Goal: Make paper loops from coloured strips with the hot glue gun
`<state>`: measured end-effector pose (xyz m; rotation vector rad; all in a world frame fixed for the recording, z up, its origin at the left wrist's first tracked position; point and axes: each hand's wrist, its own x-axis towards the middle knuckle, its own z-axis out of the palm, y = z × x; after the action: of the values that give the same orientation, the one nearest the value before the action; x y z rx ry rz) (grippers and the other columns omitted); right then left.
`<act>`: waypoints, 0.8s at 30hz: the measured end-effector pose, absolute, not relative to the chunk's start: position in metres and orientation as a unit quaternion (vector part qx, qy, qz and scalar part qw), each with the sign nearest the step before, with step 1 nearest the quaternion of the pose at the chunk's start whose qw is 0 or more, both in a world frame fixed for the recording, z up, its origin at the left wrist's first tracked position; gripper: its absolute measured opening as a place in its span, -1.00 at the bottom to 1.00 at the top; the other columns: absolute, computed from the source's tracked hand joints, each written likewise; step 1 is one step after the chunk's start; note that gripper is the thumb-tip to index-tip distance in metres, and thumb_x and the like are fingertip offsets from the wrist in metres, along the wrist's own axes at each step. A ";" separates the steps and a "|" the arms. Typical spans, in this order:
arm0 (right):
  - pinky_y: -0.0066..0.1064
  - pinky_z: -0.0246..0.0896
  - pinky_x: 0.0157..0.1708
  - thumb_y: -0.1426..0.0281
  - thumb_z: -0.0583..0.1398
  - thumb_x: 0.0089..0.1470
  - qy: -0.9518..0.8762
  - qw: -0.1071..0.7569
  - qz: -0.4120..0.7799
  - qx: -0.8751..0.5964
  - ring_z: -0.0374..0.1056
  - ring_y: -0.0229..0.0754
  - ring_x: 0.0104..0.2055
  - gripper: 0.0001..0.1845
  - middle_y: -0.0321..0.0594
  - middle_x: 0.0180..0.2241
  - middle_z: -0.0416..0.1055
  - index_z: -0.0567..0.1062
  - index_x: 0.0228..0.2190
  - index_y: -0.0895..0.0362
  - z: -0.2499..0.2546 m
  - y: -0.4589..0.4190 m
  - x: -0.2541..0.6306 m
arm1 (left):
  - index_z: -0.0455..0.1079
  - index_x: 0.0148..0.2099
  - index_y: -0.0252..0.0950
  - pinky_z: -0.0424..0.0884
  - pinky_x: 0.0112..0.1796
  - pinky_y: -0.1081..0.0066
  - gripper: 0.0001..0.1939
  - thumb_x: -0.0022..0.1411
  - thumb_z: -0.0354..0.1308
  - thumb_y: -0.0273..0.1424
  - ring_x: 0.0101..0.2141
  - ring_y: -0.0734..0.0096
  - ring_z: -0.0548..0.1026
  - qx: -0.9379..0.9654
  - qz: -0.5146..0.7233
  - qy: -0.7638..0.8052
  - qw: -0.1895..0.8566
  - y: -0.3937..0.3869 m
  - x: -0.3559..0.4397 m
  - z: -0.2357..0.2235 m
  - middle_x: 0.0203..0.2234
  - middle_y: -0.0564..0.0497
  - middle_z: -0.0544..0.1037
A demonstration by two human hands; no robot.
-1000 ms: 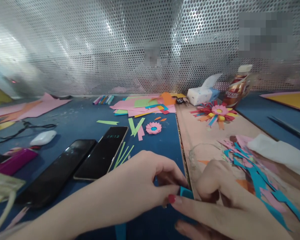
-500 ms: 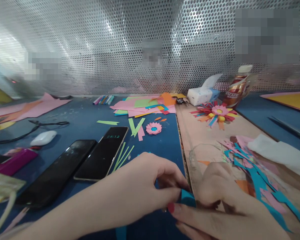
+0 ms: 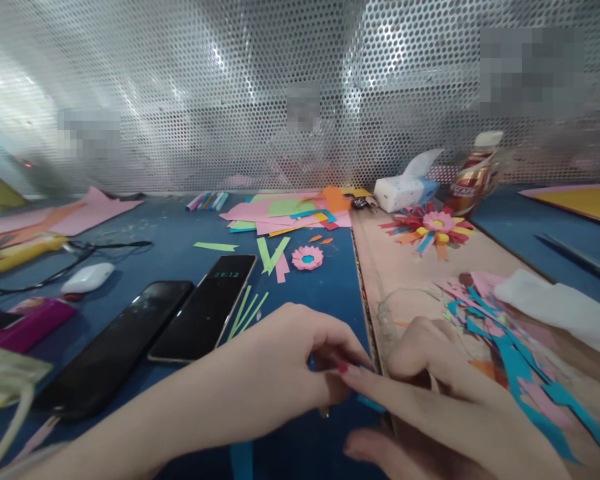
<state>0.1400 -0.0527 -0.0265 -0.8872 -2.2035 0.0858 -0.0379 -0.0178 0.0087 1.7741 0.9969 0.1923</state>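
Note:
My left hand (image 3: 300,360) is closed in a pinch, its thumb and fingertips on a small piece of blue paper (image 3: 371,403), mostly hidden by the fingers. My right hand (image 3: 440,393) reaches in from the right. Its index fingertip, with a red nail, touches the left fingertips over the paper, while the thumb is spread away below. A pink paper flower (image 3: 307,258) with a blue centre lies beyond my left hand. Green paper strips (image 3: 247,313) are between that hand and a phone (image 3: 205,307). Another blue strip (image 3: 242,460) shows under my left forearm.
Blue and pink paper scraps (image 3: 510,360) lie by my right hand. Farther back are a multicoloured paper flower (image 3: 437,227), a tissue box (image 3: 405,192), a bottle (image 3: 475,177) and coloured paper sheets (image 3: 280,210). A second phone (image 3: 115,347) and a yellow-handled tool (image 3: 27,253) are left. A perforated metal screen (image 3: 260,87) stands behind.
My right index finger has moved up and onto the left fingertips, and the right thumb has spread away below. At far left, the yellow-handled tool has come into fuller view.

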 end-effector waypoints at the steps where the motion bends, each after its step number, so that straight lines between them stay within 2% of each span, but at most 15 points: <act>1: -0.46 0.20 -0.47 0.27 0.24 -0.07 -0.855 0.382 0.028 -0.349 0.23 -0.30 -0.50 -0.69 -0.27 -0.55 0.30 0.49 -0.21 0.03 -0.027 -0.053 0.139 | 0.43 -0.28 -0.27 0.26 -0.48 0.59 -0.74 -0.03 -0.02 -0.51 -0.50 0.53 0.37 0.745 0.076 0.421 0.512 -0.018 -0.037 0.012 -0.53 0.13 0.45; 7: -0.48 0.21 -0.46 0.33 0.24 -0.06 -0.853 0.391 0.016 -0.346 0.23 -0.30 -0.50 -0.72 -0.26 -0.55 0.30 0.50 -0.23 0.07 -0.026 -0.052 0.138 | 0.44 -0.30 -0.30 0.24 -0.42 0.57 -0.70 -0.06 -0.05 -0.58 -0.44 0.51 0.35 0.758 0.068 0.429 0.486 -0.019 -0.034 0.023 -0.50 0.12 0.45; 17: -0.47 0.22 -0.46 0.34 0.22 -0.04 -0.845 0.401 -0.011 -0.354 0.25 -0.29 -0.47 -0.72 -0.26 -0.51 0.32 0.46 -0.22 0.11 -0.029 -0.054 0.139 | 0.38 -0.41 -0.32 0.20 -0.48 0.65 -0.81 -0.04 -0.03 -0.59 -0.51 0.60 0.29 0.757 0.082 0.409 0.503 -0.020 -0.036 0.019 -0.59 0.18 0.36; 24: -0.43 0.29 -0.39 0.30 0.19 -0.03 -0.840 0.393 0.016 -0.374 0.30 -0.22 -0.38 -0.68 -0.19 -0.41 0.36 0.39 -0.19 0.14 -0.031 -0.052 0.137 | 0.39 -0.34 -0.29 0.22 -0.48 0.63 -0.72 -0.07 -0.07 -0.61 -0.52 0.60 0.29 0.735 0.100 0.389 0.546 -0.019 -0.037 0.012 -0.58 0.19 0.36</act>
<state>0.1371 -0.0522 -0.0312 -0.9495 -2.1306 0.0406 -0.0373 -0.0186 0.0117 1.7426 0.9217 0.2363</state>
